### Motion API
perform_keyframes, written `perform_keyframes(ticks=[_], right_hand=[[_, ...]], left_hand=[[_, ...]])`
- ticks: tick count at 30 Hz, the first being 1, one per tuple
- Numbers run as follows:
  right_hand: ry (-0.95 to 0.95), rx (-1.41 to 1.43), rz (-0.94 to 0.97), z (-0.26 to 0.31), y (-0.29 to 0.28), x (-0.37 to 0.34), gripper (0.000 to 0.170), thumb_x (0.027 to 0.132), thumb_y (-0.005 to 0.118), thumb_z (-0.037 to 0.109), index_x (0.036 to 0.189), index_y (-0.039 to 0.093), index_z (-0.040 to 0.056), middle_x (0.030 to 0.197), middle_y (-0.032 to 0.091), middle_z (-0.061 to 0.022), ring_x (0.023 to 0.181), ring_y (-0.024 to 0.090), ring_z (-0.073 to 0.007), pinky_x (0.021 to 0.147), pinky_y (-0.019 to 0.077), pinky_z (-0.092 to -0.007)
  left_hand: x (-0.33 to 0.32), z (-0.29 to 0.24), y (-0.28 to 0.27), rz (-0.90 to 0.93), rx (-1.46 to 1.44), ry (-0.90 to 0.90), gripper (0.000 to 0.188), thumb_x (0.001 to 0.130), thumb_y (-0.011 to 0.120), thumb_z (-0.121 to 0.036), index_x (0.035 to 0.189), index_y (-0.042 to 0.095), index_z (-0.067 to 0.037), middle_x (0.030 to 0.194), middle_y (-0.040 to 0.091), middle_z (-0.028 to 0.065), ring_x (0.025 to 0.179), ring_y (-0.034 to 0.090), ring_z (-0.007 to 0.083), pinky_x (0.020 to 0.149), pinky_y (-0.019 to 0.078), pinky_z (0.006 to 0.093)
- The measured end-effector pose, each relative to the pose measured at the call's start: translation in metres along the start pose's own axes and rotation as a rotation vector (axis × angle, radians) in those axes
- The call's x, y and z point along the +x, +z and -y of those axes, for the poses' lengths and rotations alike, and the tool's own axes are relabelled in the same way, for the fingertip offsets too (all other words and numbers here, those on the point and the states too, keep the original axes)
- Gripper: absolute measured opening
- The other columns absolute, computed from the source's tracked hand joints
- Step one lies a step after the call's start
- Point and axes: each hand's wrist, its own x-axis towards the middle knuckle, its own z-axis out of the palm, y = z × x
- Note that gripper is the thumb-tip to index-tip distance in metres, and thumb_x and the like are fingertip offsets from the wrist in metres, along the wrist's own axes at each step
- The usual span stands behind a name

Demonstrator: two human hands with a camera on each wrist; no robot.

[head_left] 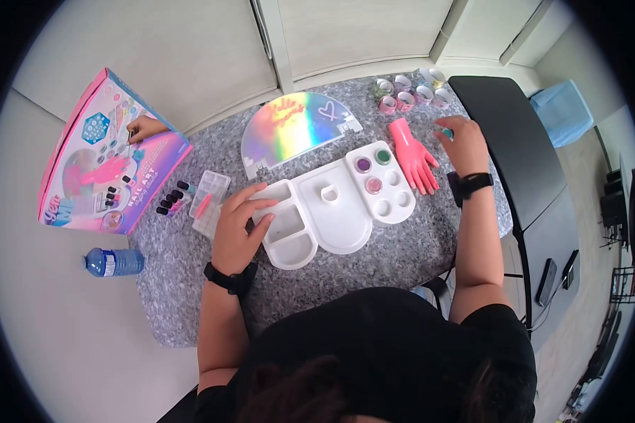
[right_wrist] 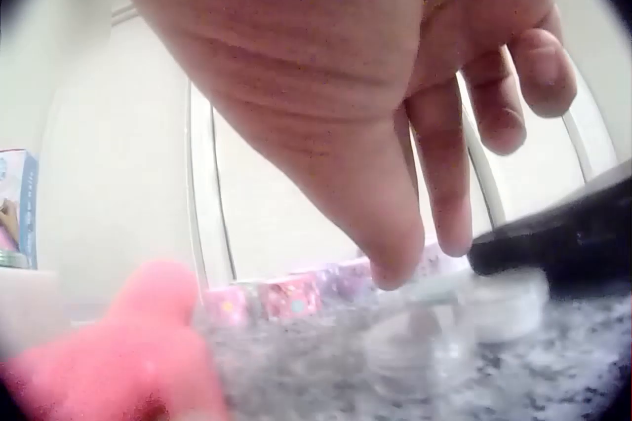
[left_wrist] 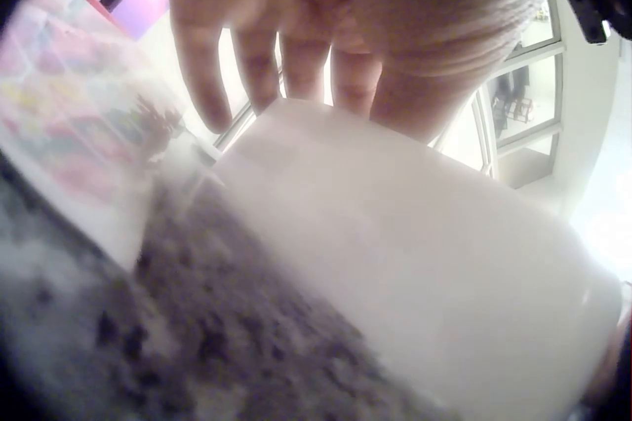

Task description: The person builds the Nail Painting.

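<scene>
The right hand [head_left: 466,144] has thumb and forefinger close together at a small teal-coloured pot or lid [head_left: 447,132], but whether they pinch it or merely touch it I cannot tell. If it is gripped, only the fingertips bear it, so a slip could drop it by the pink mannequin hand [head_left: 414,158] just left of the grip — and spill its contents if the top is loose. A sideways sweep of that wrist could also knock the mannequin hand towards the white compartment tray [head_left: 335,222] further left.

The left hand [head_left: 241,225] has its fingers loosely spread over the tray's nearest compartments and clasps nothing that shows. Should it lean hard on that edge, the tray could slide or tip, jolting the purple pot [head_left: 363,165], green pot [head_left: 383,157] and pink pot [head_left: 373,185] in the wells on the side nearer the right hand.

Just under the right fingertips, the wrist view blurs some clear pots [right_wrist: 504,305] into one another; their number and lids are unclear. The left hand covers part of the transparent case [head_left: 210,194] beside it, and the left palm's contact with the tray is hard to judge.
</scene>
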Motion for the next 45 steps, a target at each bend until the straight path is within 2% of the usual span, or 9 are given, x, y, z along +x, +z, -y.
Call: perform_keyframes(ticks=[6,10,15,17,26,30,36,42,45], right_hand=[[0.209,-0.058,0.121,-0.051,0.024,0.006,0.030,0.088,0.087,0.020,0.116,0.086,0.0103,0.118,0.083,-0.0134,0.112,0.077,-0.0354,0.099,0.0607,-0.0474],[0.229,-0.001,0.079,-0.025,0.013,0.005,0.031,0.088,0.087,0.021,0.117,0.085,0.0089,0.116,0.083,-0.0141,0.112,0.078,-0.0350,0.100,0.0606,-0.0466],[-0.017,0.416,0.132,0.067,-0.040,-0.027,0.030,0.086,0.089,0.018,0.113,0.083,0.0047,0.112,0.083,-0.0161,0.108,0.077,-0.0385,0.099,0.0603,-0.0466],[-0.126,0.411,0.135,0.088,-0.040,-0.045,0.028,0.084,0.089,0.017,0.110,0.083,0.0063,0.110,0.082,-0.0151,0.107,0.075,-0.0387,0.099,0.0595,-0.0470],[-0.116,0.346,0.172,0.102,-0.031,-0.067,0.024,0.085,0.087,0.011,0.108,0.085,0.0078,0.113,0.083,-0.0116,0.109,0.074,-0.0357,0.102,0.0576,-0.0458],[-0.172,0.418,0.215,0.084,-0.033,-0.059,0.024,0.086,0.087,0.012,0.109,0.085,0.0086,0.112,0.082,-0.0125,0.108,0.073,-0.0371,0.102,0.0581,-0.0467],[-0.041,0.047,0.041,0.023,-0.019,-0.039,0.028,0.088,0.081,0.004,0.113,0.087,0.0128,0.118,0.083,-0.0062,0.113,0.071,-0.0343,0.102,0.0590,-0.0450],[-0.017,0.024,0.257,-0.016,-0.003,-0.031,0.039,0.084,0.082,-0.001,0.119,0.086,0.0157,0.128,0.080,-0.0038,0.118,0.069,-0.0334,0.106,0.0575,-0.0442],[-0.024,0.041,0.156,-0.013,-0.006,-0.034,0.041,0.084,0.082,-0.002,0.120,0.085,0.0156,0.130,0.079,-0.0048,0.122,0.069,-0.0334,0.108,0.0566,-0.0447]], left_hand=[[0.000,0.001,0.000,0.003,0.027,0.022,0.027,0.094,0.082,-0.004,0.121,0.083,-0.007,0.151,0.071,0.0120,0.140,0.065,0.0320,0.118,0.0496,0.0423],[0.001,-0.003,-0.002,0.019,-0.026,-0.048,0.028,0.094,0.082,-0.003,0.121,0.083,-0.008,0.151,0.071,0.0121,0.140,0.065,0.0315,0.118,0.0497,0.0419],[0.001,-0.002,-0.002,0.009,0.024,0.002,0.028,0.094,0.082,-0.003,0.122,0.083,-0.009,0.152,0.071,0.0107,0.139,0.065,0.0308,0.117,0.0500,0.0408],[0.000,-0.003,-0.001,0.012,0.030,-0.006,0.028,0.094,0.082,-0.003,0.122,0.083,-0.009,0.152,0.071,0.0107,0.139,0.065,0.0309,0.117,0.0501,0.0407],[0.000,-0.001,-0.001,0.011,0.034,0.004,0.027,0.095,0.081,-0.004,0.122,0.083,-0.008,0.152,0.071,0.0116,0.139,0.065,0.0307,0.114,0.0515,0.0401],[0.000,-0.002,-0.002,0.012,0.044,0.010,0.027,0.095,0.081,-0.004,0.122,0.083,-0.008,0.152,0.071,0.0115,0.139,0.065,0.0305,0.113,0.0516,0.0400],[0.001,-0.005,-0.003,0.014,0.051,0.005,0.027,0.095,0.080,-0.004,0.122,0.083,-0.008,0.152,0.071,0.0114,0.139,0.065,0.0303,0.113,0.0513,0.0397],[0.000,-0.001,-0.001,0.007,0.040,0.019,0.027,0.095,0.081,-0.003,0.122,0.083,-0.007,0.152,0.070,0.0117,0.139,0.065,0.0315,0.116,0.0502,0.0412],[0.000,-0.001,0.000,0.007,-0.008,-0.019,0.027,0.094,0.083,-0.007,0.121,0.084,-0.011,0.151,0.071,0.0092,0.140,0.063,0.0343,0.119,0.0479,0.0448]])
